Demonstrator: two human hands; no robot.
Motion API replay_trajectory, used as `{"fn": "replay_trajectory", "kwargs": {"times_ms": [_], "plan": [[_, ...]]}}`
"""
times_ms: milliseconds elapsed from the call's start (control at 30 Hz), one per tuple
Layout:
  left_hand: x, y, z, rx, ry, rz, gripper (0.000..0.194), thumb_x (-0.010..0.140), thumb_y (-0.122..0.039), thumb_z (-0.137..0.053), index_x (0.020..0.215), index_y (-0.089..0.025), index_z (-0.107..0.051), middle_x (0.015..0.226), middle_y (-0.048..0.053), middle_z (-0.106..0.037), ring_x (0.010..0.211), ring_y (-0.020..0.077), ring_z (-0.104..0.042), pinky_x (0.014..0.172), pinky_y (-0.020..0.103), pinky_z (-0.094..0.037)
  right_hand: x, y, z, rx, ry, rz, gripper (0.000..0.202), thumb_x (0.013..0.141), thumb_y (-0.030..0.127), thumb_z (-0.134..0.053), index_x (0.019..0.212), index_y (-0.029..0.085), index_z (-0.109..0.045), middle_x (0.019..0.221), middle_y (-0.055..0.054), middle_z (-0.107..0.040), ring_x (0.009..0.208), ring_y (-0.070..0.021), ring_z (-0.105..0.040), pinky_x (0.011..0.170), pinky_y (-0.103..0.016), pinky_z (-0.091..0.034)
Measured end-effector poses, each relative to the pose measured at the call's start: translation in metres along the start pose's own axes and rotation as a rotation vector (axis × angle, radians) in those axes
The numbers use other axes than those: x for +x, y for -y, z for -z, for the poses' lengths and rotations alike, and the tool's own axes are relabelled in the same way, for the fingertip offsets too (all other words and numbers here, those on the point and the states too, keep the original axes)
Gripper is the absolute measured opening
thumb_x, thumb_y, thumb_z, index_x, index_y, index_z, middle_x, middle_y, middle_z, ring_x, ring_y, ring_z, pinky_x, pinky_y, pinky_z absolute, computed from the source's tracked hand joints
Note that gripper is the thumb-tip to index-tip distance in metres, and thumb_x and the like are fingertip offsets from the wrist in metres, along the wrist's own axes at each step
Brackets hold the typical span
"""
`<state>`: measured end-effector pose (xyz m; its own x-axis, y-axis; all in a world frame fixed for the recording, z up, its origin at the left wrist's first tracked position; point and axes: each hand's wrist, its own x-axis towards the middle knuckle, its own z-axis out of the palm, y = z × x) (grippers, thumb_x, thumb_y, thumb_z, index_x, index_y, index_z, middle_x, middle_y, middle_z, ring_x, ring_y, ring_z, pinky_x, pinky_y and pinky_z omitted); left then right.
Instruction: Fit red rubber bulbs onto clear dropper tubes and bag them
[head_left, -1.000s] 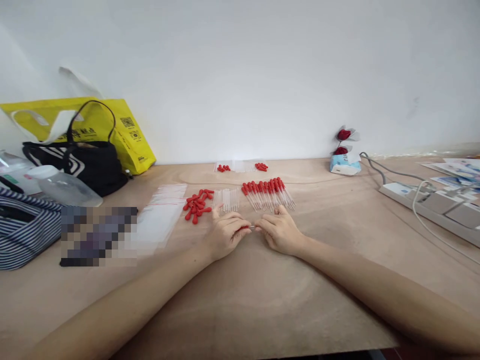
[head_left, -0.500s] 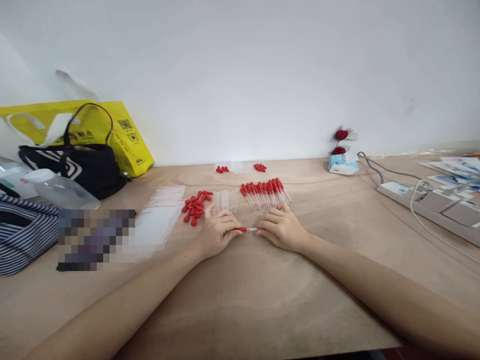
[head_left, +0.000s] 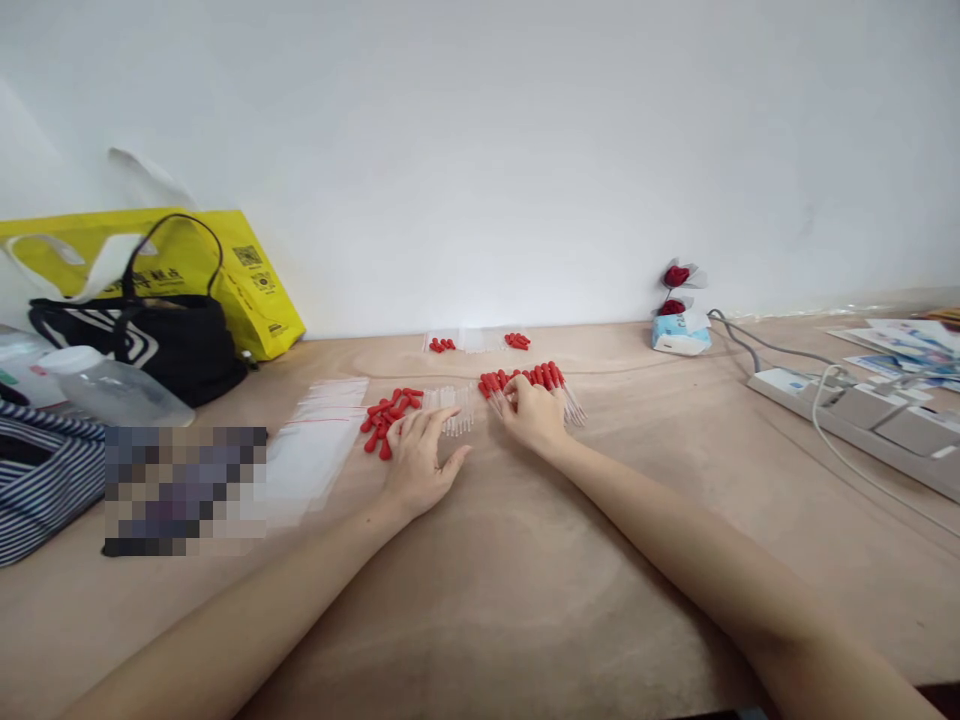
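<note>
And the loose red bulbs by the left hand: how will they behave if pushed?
Loose red bulbs would probably roll, being rounded; likely curve off line, one end looking fatter; and probably shove neighbours, lying bunched together.

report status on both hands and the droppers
Left hand open by loose red bulbs. Right hand at the droppers, grip unclear. Clear tubes partly hidden by left hand.

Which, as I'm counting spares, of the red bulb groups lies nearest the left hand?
The loose pile, right beside the left hand. The two small clusters lie near the wall; the row fitted on tubes is at the right hand.
</note>
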<state>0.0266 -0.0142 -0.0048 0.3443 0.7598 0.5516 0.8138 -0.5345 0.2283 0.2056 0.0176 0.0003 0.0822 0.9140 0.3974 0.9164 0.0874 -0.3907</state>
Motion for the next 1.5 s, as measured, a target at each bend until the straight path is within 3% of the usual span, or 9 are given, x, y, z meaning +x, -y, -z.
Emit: {"fn": "replay_trajectory", "kwargs": {"times_ms": [367, 533, 700, 833, 967, 1100, 1500], "plan": [[0.001, 0.001, 0.000, -0.023, 0.076, 0.032, 0.039, 0.073, -0.028, -0.054, 0.111, -0.023, -0.046, 0.108, 0.007, -0.054, 0.105, 0.0264, -0.043, 0.090, 0.046, -0.025, 0.022, 0.020, -0.016, -0.114, 0.094, -0.152, 0.021, 0.077, 0.028, -0.044, 0.087, 0.014, -0.056, 0.079, -0.012, -0.066, 0.077, -0.0237, -0.060, 0.076, -0.037, -0.024], [0.000, 0.001, 0.000, 0.019, 0.039, 0.045, 0.037, 0.073, -0.030, -0.055, 0.108, -0.023, -0.048, 0.109, 0.007, -0.054, 0.105, 0.0267, -0.043, 0.089, 0.046, -0.025, 0.023, 0.021, -0.019, -0.108, 0.096, -0.164, 0.029, 0.077, 0.034, -0.045, 0.094, 0.013, -0.054, 0.083, -0.014, -0.065, 0.080, -0.0252, -0.060, 0.076, -0.037, -0.024], [0.005, 0.011, 0.003, 0.100, -0.063, 0.101, 0.036, 0.073, -0.038, -0.055, 0.105, -0.022, -0.050, 0.110, 0.009, -0.053, 0.104, 0.0276, -0.044, 0.088, 0.045, -0.027, 0.018, 0.015, -0.016, -0.114, 0.044, -0.134, 0.033, 0.077, 0.038, -0.044, 0.097, 0.012, -0.052, 0.080, -0.013, -0.065, 0.079, -0.0243, -0.059, 0.075, -0.037, -0.024], [0.018, 0.035, 0.013, 0.177, -0.077, 0.169, 0.034, 0.075, -0.039, -0.052, 0.104, -0.021, -0.053, 0.111, 0.008, -0.052, 0.105, 0.0267, -0.045, 0.092, 0.046, -0.026, 0.011, 0.011, -0.015, -0.089, -0.010, 0.004, 0.024, 0.079, 0.035, -0.042, 0.086, 0.017, -0.056, 0.083, -0.007, -0.064, 0.079, -0.0199, -0.056, 0.074, -0.034, -0.023], [0.030, 0.072, 0.021, 0.117, 0.082, 0.163, 0.037, 0.078, -0.044, -0.043, 0.105, -0.021, -0.055, 0.112, 0.007, -0.053, 0.103, 0.0236, -0.047, 0.089, 0.037, -0.036, 0.006, 0.016, -0.016, -0.083, -0.035, 0.176, 0.023, 0.080, 0.031, -0.041, 0.076, 0.018, -0.060, 0.085, -0.006, -0.063, 0.084, -0.0188, -0.052, 0.073, -0.033, -0.022], [0.039, 0.096, 0.018, 0.039, 0.199, 0.091, 0.045, 0.081, -0.047, -0.036, 0.114, -0.020, -0.052, 0.119, 0.006, -0.049, 0.112, 0.0216, -0.043, 0.095, 0.034, -0.033, 0.007, 0.030, -0.020, -0.137, -0.014, 0.185, 0.025, 0.078, 0.030, -0.042, 0.074, 0.017, -0.064, 0.084, -0.009, -0.063, 0.085, -0.0213, -0.050, 0.074, -0.036, -0.022], [0.067, 0.110, -0.006, -0.046, 0.432, 0.059, 0.056, 0.083, -0.051, -0.026, 0.123, -0.018, -0.046, 0.130, 0.006, -0.044, 0.121, 0.0199, -0.036, 0.102, 0.034, -0.025, 0.018, 0.034, -0.027, -0.179, 0.135, 0.087, 0.029, 0.078, 0.029, -0.040, 0.076, 0.017, -0.067, 0.081, -0.010, -0.065, 0.081, -0.0212, -0.052, 0.074, -0.037, -0.023]]}}
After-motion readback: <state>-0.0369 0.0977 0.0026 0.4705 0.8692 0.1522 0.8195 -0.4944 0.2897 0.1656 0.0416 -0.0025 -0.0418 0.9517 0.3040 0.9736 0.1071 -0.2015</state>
